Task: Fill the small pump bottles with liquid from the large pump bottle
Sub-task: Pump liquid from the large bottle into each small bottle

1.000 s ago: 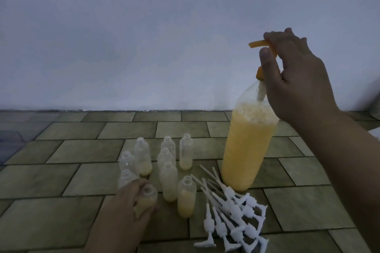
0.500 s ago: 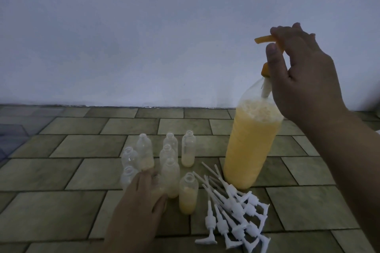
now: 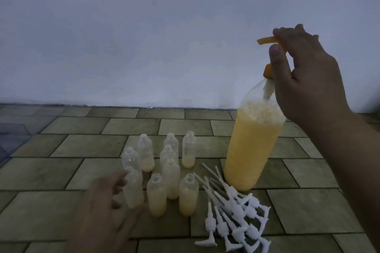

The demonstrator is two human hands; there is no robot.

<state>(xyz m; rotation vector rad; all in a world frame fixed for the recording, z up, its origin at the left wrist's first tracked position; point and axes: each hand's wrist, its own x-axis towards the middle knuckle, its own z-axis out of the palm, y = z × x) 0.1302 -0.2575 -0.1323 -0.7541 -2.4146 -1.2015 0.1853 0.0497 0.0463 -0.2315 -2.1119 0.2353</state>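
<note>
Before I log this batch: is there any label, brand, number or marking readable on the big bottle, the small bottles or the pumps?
None. The large pump bottle is bare clear plastic without a label; the small bottles and the white pump heads show no print. The wall and floor tiles carry no writing either.

Single head-worn view, looking forward and down, close over tiled floor (image 3: 61, 170)

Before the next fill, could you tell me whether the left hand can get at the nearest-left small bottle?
Probably yes: the left hand is open right beside that small bottle, with nothing between them.
</note>
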